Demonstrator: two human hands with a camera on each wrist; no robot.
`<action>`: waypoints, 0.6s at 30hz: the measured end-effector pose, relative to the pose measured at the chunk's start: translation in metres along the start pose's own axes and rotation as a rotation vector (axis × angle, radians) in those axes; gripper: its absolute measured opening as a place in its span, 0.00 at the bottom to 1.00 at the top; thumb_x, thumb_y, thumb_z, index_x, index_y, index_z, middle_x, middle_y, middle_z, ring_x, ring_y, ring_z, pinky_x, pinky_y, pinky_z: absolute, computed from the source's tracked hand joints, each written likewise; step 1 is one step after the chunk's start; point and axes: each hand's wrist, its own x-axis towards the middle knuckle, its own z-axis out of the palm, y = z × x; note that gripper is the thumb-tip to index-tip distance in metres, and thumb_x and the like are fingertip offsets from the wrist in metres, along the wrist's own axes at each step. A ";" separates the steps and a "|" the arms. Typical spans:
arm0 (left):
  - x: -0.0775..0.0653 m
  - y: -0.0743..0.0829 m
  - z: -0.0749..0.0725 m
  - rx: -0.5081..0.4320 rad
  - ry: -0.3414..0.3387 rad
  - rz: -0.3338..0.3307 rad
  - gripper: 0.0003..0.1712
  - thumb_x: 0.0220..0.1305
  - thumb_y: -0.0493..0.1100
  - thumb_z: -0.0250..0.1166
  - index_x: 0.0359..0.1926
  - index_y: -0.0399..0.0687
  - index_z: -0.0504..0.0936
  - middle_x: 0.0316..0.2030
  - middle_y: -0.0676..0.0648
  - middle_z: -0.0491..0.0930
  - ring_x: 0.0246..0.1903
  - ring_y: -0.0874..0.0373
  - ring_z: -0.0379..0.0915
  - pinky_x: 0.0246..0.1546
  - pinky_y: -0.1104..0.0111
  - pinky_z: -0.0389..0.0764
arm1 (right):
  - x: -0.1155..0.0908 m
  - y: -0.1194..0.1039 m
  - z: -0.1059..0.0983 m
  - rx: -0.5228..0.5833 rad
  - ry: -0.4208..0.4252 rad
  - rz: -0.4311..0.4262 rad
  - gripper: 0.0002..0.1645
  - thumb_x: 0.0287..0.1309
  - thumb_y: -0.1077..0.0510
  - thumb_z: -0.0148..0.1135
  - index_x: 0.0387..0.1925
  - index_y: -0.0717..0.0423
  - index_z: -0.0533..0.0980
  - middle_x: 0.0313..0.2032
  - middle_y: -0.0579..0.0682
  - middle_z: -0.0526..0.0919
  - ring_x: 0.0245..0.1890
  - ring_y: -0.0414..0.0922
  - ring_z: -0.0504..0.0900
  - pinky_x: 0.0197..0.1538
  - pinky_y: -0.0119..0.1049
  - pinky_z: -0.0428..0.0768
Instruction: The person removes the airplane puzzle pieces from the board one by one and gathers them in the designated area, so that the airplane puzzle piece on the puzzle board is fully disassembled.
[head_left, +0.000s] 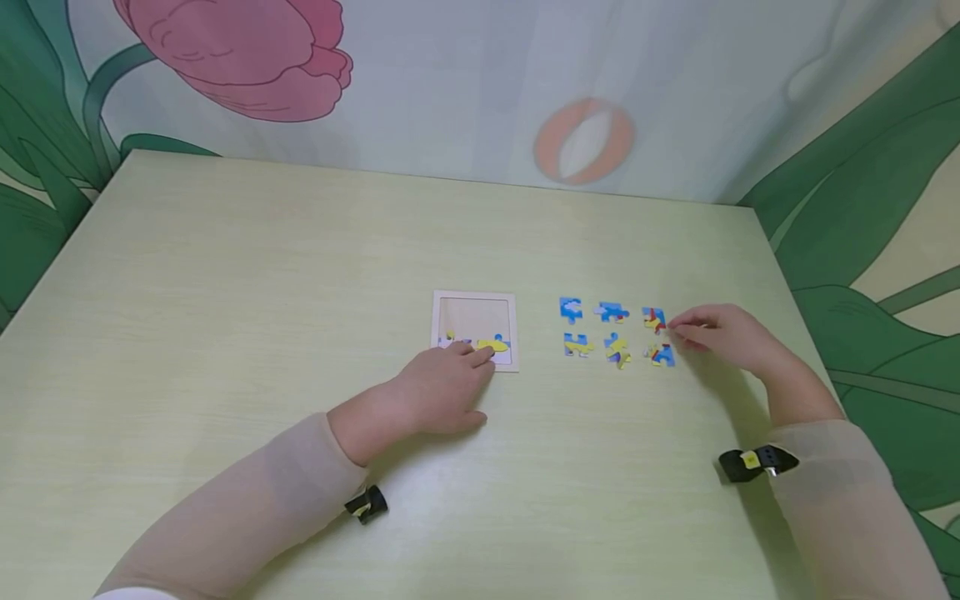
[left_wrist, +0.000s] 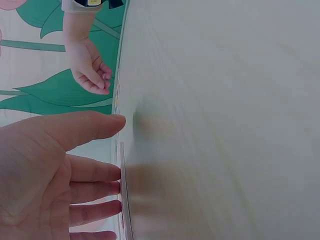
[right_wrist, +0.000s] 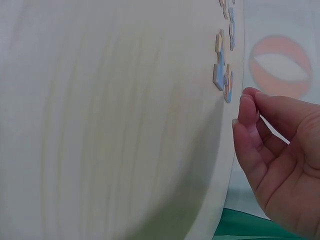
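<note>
My left hand (head_left: 442,390) lies over the lower part of a small square puzzle tray (head_left: 512,321), its fingertips touching the puzzle pieces along the bottom. A yellow and blue piece (head_left: 492,343) shows in the tray's lower right; the fingers partly hide the others. In the left wrist view the fingers (left_wrist: 95,192) are extended against the tray's edge. To the right, my right hand (head_left: 723,333) hovers beside a red, yellow and blue puzzle piece (head_left: 654,319). Its thumb and forefinger come together in the right wrist view, with nothing visible between them.
Several loose puzzle pieces (head_left: 611,312) lie in two rows on the pale wooden table (head_left: 300,250), right of the tray. Behind the table stands a wall (head_left: 450,83) painted with flowers and leaves. A small black camera (head_left: 757,462) sits on the right sleeve.
</note>
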 end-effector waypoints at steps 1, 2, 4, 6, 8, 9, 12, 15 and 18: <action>0.000 0.000 0.000 0.000 0.002 0.002 0.37 0.60 0.57 0.59 0.63 0.38 0.67 0.66 0.44 0.61 0.64 0.46 0.57 0.61 0.59 0.63 | 0.000 0.000 0.000 0.003 0.000 -0.005 0.19 0.66 0.55 0.53 0.50 0.65 0.75 0.45 0.60 0.79 0.40 0.50 0.76 0.42 0.38 0.76; 0.000 0.000 0.001 0.002 0.004 0.006 0.37 0.60 0.57 0.59 0.63 0.38 0.67 0.66 0.44 0.61 0.64 0.46 0.57 0.61 0.59 0.63 | 0.000 -0.001 0.001 -0.003 -0.001 -0.013 0.18 0.65 0.55 0.54 0.49 0.65 0.76 0.45 0.60 0.79 0.40 0.50 0.75 0.42 0.38 0.76; -0.001 0.000 0.002 0.004 0.007 0.009 0.37 0.60 0.57 0.59 0.63 0.38 0.67 0.67 0.44 0.61 0.64 0.46 0.57 0.61 0.59 0.62 | 0.001 -0.001 0.003 -0.009 -0.018 -0.015 0.17 0.65 0.56 0.55 0.48 0.64 0.77 0.46 0.60 0.79 0.41 0.50 0.74 0.42 0.36 0.75; -0.001 0.000 0.003 0.005 0.010 0.010 0.37 0.60 0.57 0.59 0.63 0.38 0.67 0.66 0.44 0.61 0.64 0.46 0.57 0.61 0.60 0.62 | 0.001 -0.001 0.005 -0.019 -0.035 -0.013 0.17 0.64 0.56 0.55 0.47 0.64 0.77 0.46 0.59 0.79 0.41 0.49 0.74 0.41 0.35 0.75; 0.000 -0.001 0.004 0.006 0.011 0.008 0.37 0.61 0.57 0.58 0.64 0.38 0.67 0.67 0.44 0.61 0.64 0.46 0.57 0.61 0.60 0.62 | 0.001 -0.001 0.006 -0.021 -0.046 -0.006 0.16 0.64 0.57 0.56 0.47 0.64 0.78 0.46 0.59 0.79 0.40 0.48 0.75 0.41 0.33 0.75; 0.000 -0.001 0.004 0.004 0.012 0.007 0.37 0.61 0.57 0.58 0.63 0.38 0.67 0.66 0.44 0.61 0.64 0.46 0.57 0.61 0.59 0.62 | 0.001 -0.001 0.006 -0.016 -0.051 -0.001 0.16 0.64 0.57 0.56 0.47 0.64 0.78 0.45 0.59 0.79 0.40 0.48 0.76 0.41 0.33 0.76; 0.000 -0.001 0.004 0.003 0.013 0.007 0.36 0.61 0.57 0.58 0.63 0.39 0.67 0.66 0.44 0.61 0.64 0.46 0.57 0.61 0.60 0.63 | 0.001 0.001 0.007 -0.016 -0.050 -0.002 0.16 0.64 0.57 0.56 0.47 0.64 0.78 0.44 0.58 0.80 0.38 0.47 0.77 0.40 0.34 0.76; 0.000 -0.002 0.003 0.000 0.019 0.013 0.35 0.61 0.56 0.58 0.63 0.39 0.68 0.66 0.44 0.62 0.64 0.47 0.58 0.61 0.60 0.63 | 0.001 0.001 0.006 -0.027 -0.054 -0.012 0.16 0.64 0.57 0.56 0.47 0.64 0.78 0.43 0.58 0.81 0.37 0.47 0.77 0.40 0.36 0.76; -0.001 -0.003 0.003 -0.010 0.027 0.020 0.34 0.61 0.56 0.58 0.62 0.39 0.68 0.66 0.44 0.62 0.64 0.47 0.58 0.60 0.60 0.63 | 0.001 0.001 0.004 -0.050 -0.051 -0.010 0.17 0.64 0.54 0.56 0.46 0.63 0.78 0.42 0.56 0.81 0.38 0.47 0.76 0.41 0.36 0.75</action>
